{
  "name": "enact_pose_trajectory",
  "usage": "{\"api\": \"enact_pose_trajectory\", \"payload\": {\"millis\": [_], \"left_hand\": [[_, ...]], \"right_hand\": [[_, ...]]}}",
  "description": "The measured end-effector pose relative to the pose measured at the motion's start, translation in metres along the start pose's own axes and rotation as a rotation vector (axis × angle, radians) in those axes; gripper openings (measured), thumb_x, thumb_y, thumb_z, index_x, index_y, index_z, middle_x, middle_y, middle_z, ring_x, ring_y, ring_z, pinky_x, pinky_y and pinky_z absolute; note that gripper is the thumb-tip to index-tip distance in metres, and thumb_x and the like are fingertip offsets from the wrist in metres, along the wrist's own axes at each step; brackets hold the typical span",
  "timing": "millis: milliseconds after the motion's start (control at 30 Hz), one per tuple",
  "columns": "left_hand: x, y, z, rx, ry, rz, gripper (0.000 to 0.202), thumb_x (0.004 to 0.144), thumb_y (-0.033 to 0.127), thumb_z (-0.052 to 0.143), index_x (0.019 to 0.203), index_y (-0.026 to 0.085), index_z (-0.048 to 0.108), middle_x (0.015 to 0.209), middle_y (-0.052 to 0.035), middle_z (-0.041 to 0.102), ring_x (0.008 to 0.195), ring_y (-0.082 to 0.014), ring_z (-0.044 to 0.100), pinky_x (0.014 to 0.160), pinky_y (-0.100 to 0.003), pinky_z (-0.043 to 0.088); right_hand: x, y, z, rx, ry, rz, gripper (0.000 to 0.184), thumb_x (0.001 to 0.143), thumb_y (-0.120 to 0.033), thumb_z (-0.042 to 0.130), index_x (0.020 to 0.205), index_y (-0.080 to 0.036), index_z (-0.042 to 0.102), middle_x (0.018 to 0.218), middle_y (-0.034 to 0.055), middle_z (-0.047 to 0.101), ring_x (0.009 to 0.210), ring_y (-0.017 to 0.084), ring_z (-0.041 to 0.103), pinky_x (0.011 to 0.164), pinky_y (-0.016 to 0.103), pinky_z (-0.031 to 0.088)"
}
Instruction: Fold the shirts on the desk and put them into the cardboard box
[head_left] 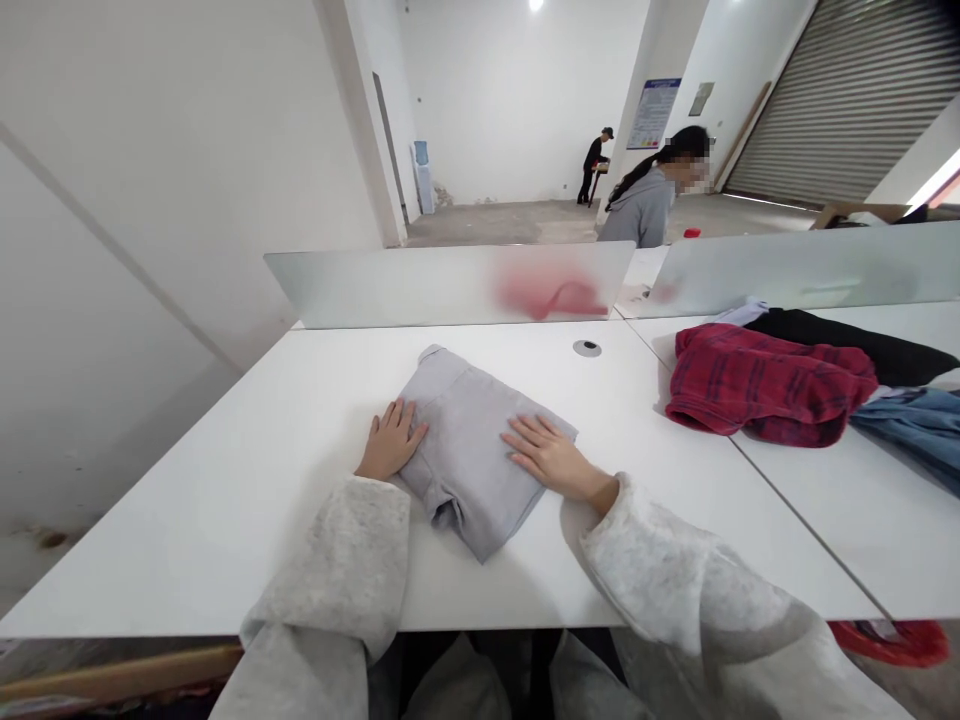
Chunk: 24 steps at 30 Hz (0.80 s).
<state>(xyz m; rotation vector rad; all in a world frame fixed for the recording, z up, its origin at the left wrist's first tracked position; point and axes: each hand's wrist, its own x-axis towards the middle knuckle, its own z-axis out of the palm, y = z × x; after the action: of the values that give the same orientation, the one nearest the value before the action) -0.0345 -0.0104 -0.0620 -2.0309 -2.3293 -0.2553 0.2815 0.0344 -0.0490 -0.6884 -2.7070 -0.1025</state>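
Note:
A folded light grey garment (480, 430), which looks like trousers, lies at a slant on the white desk (247, 500). Along its left edge rests my left hand (391, 440), palm down with the fingers spread. My right hand (553, 456) lies flat on the garment's right part, fingers stretched out. Neither hand grips the cloth. At the near side the fabric opens in a small dark fold. Loose grey fleece sleeves cover both my forearms.
Right of the garment lies a red plaid cloth (765, 385), with black trousers (855, 340) and blue denim (919, 430) beside it. A frosted divider (390, 288) runs along the desk's back. Behind it is a person in a grey top (643, 205). A cable grommet (587, 349) sits in the desktop.

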Motion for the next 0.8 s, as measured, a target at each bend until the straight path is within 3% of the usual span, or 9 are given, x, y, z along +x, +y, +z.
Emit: {"api": "enact_pose_trajectory", "payload": {"millis": [167,233,333,467,600,700,800], "left_hand": [[-0.003,-0.002,-0.006,-0.052,-0.057,0.006,0.061,0.093,0.048,0.031,0.144,0.014,0.03,0.152,-0.0157,0.024,0.141,-0.0297,0.02,0.111,-0.054,0.019],[-0.003,-0.001,-0.01,-0.089,-0.065,-0.014,0.058,0.093,0.045,0.032,0.143,0.014,0.032,0.152,-0.0153,0.026,0.14,-0.03,0.02,0.111,-0.055,0.02],[-0.002,0.009,-0.017,-0.103,0.013,-0.046,0.052,0.094,0.04,0.033,0.137,0.011,0.041,0.148,-0.0171,0.032,0.139,-0.0325,0.024,0.111,-0.055,0.019],[0.002,0.04,-0.02,-0.124,0.097,0.192,0.047,0.096,0.038,0.029,0.132,0.013,0.048,0.146,-0.013,0.039,0.138,-0.0283,0.027,0.113,-0.05,0.017],[0.0,0.065,-0.009,-0.155,0.028,0.404,0.054,0.096,0.048,0.023,0.138,0.019,0.041,0.149,-0.007,0.034,0.139,-0.0252,0.024,0.114,-0.048,0.015],[-0.004,0.068,-0.002,-0.154,-0.015,0.419,0.059,0.094,0.054,0.022,0.142,0.02,0.035,0.15,-0.0065,0.032,0.139,-0.0249,0.024,0.115,-0.048,0.013],[-0.005,0.066,-0.001,-0.152,-0.032,0.404,0.061,0.094,0.054,0.022,0.143,0.019,0.034,0.15,-0.0067,0.032,0.14,-0.025,0.023,0.115,-0.047,0.013]], "right_hand": [[-0.015,0.04,0.004,-0.122,-0.121,0.167,0.049,0.099,-0.04,0.024,0.142,-0.021,0.037,0.148,0.009,0.035,0.137,0.027,0.029,0.107,0.054,0.029],[-0.022,0.055,0.003,-0.147,-0.154,0.28,0.05,0.099,-0.038,0.02,0.143,-0.02,0.036,0.147,0.01,0.035,0.135,0.03,0.032,0.103,0.058,0.032],[-0.026,0.066,-0.002,-0.163,-0.145,0.358,0.05,0.099,-0.035,0.018,0.141,-0.018,0.039,0.144,0.0111,0.04,0.135,0.03,0.033,0.105,0.059,0.029],[-0.008,0.038,-0.005,-0.091,-0.097,0.228,0.05,0.1,-0.039,0.016,0.144,-0.023,0.034,0.15,0.0062,0.031,0.14,0.025,0.021,0.11,0.054,0.021],[0.012,0.001,0.007,-0.034,-0.194,-0.021,0.05,0.099,-0.044,0.02,0.147,-0.03,0.023,0.153,0.0025,0.023,0.142,0.024,0.013,0.111,0.053,0.019],[0.011,0.008,0.017,-0.017,-0.261,-0.063,0.053,0.098,-0.047,0.024,0.148,-0.03,0.02,0.153,0.004,0.022,0.141,0.025,0.016,0.111,0.053,0.02],[0.009,0.039,0.01,0.037,-0.364,0.007,0.058,0.096,-0.051,0.027,0.148,-0.026,0.023,0.151,0.008,0.026,0.139,0.027,0.023,0.11,0.054,0.024]]}}
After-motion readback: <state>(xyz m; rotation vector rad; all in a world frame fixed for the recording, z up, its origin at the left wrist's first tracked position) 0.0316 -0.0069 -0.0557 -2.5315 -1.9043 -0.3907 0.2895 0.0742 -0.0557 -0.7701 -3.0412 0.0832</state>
